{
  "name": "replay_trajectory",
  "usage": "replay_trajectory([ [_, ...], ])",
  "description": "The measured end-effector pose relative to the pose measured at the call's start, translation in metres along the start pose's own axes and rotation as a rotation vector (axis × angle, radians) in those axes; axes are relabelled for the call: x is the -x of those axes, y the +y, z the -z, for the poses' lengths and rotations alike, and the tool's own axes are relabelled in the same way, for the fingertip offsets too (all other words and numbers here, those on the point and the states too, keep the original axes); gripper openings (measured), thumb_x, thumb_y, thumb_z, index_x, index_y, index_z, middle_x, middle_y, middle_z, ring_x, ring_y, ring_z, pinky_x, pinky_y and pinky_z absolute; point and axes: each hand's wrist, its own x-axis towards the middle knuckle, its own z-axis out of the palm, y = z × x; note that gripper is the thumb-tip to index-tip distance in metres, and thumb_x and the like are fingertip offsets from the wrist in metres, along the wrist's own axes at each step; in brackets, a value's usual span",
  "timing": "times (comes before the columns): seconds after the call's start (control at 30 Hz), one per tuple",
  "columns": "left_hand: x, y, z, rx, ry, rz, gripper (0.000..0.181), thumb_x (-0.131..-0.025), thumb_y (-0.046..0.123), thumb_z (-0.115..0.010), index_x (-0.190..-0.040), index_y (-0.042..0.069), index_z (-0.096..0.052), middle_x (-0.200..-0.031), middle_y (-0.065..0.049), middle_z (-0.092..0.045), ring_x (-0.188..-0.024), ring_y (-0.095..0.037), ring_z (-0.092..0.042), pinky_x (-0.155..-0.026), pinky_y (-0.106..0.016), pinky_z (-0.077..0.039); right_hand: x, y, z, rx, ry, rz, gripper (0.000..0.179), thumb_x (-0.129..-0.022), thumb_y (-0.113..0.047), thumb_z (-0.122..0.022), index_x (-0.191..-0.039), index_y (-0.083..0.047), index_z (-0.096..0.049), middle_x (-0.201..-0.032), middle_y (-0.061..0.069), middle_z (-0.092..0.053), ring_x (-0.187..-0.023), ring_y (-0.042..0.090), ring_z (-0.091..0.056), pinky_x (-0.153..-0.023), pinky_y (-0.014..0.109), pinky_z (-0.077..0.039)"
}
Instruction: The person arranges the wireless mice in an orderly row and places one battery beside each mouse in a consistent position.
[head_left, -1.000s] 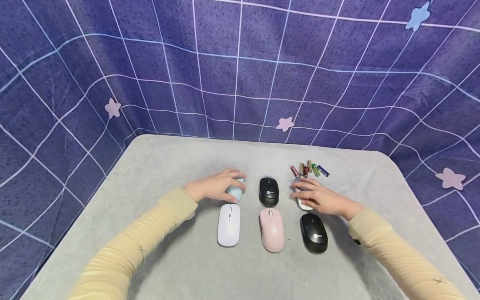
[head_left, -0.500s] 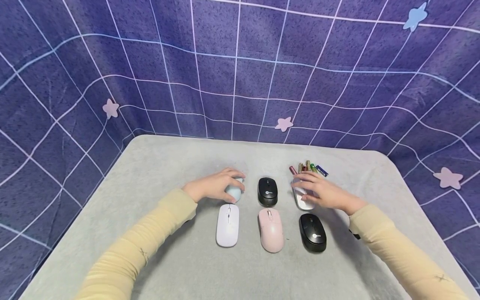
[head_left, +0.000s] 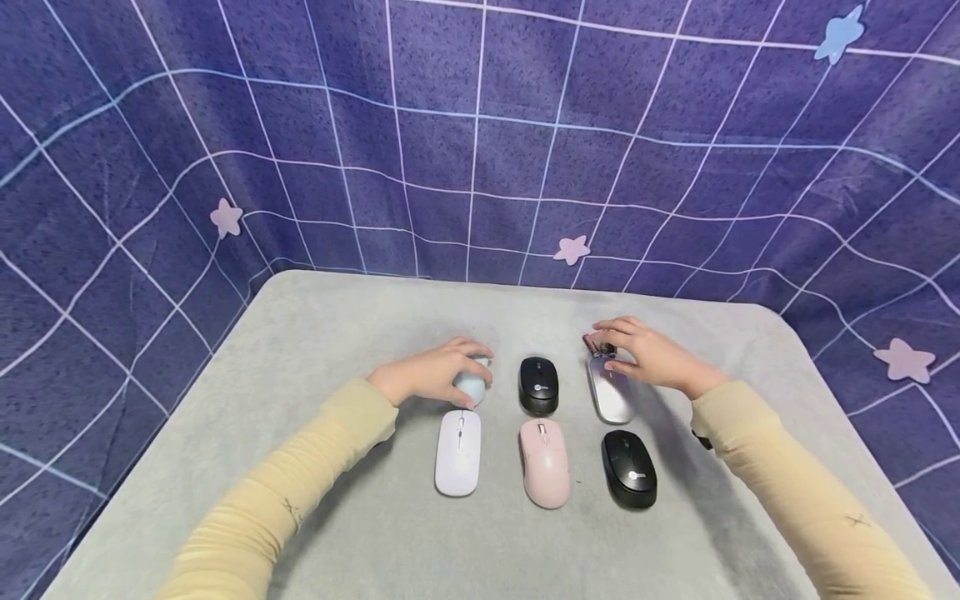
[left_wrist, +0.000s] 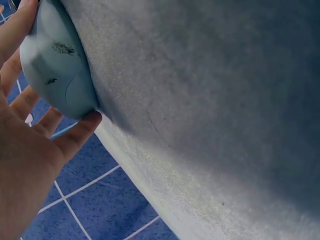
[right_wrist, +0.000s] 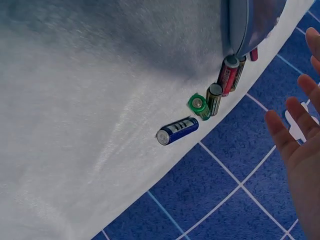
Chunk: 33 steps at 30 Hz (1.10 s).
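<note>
My left hand (head_left: 431,373) holds a light blue mouse (head_left: 470,390), its fingers and thumb curled round the sides. The left wrist view shows dark smudges on this blue mouse (left_wrist: 56,62) and fingertips against its edge. Over the back right of the table, my right hand (head_left: 651,354) hovers above the batteries and the front end of a silver mouse (head_left: 615,402). Its fingers are apart and bent loosely. In the right wrist view a blue battery (right_wrist: 177,131), a green battery (right_wrist: 199,105) and a red battery (right_wrist: 228,74) lie beside the silver mouse (right_wrist: 257,22).
Between the hands stands a black mouse (head_left: 538,386). Nearer me sit a white mouse (head_left: 458,454), a pink mouse (head_left: 546,463) and another black mouse (head_left: 629,469). The grey table (head_left: 360,533) ends at a purple-blue gridded curtain (head_left: 360,142) on the back and sides.
My right hand has lifted off the silver mouse and moved away from me, over the batteries, now hiding most of them in the head view. The left hand stays on the light blue mouse.
</note>
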Motion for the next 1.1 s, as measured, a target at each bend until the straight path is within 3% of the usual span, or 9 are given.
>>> replay_trajectory([
  [0.4,0.001,-0.002,-0.002,0.010,0.005,0.016,0.043,-0.074,0.036,-0.077,-0.114,0.022,-0.066,-0.141,-0.008,-0.045,-0.134,-0.031,-0.033,-0.111,-0.047,-0.027,-0.014,0.019,-0.006,0.000,-0.003,0.001,0.047,-0.073,0.000,-0.075,-0.117,0.003,-0.061,-0.121,0.023,-0.058,-0.114,0.040,-0.051,-0.099,0.053,-0.038],
  [0.87,0.002,0.000,-0.001,0.014,-0.001,0.030,0.042,-0.075,0.035,-0.077,-0.114,0.022,-0.066,-0.142,-0.007,-0.044,-0.134,-0.030,-0.032,-0.111,-0.047,-0.027,-0.023,0.032,-0.020,0.004,-0.113,-0.035,0.043,-0.073,-0.003,-0.077,-0.114,0.003,-0.064,-0.116,0.022,-0.061,-0.110,0.039,-0.052,-0.097,0.051,-0.040],
  [1.1,0.002,-0.002,-0.002,0.017,0.004,0.023,0.042,-0.075,0.035,-0.077,-0.114,0.022,-0.066,-0.142,-0.008,-0.045,-0.134,-0.030,-0.032,-0.111,-0.047,-0.027,-0.027,0.035,-0.023,0.004,-0.123,0.002,0.039,-0.072,0.000,-0.076,-0.109,0.004,-0.065,-0.111,0.021,-0.064,-0.105,0.039,-0.054,-0.093,0.051,-0.042],
])
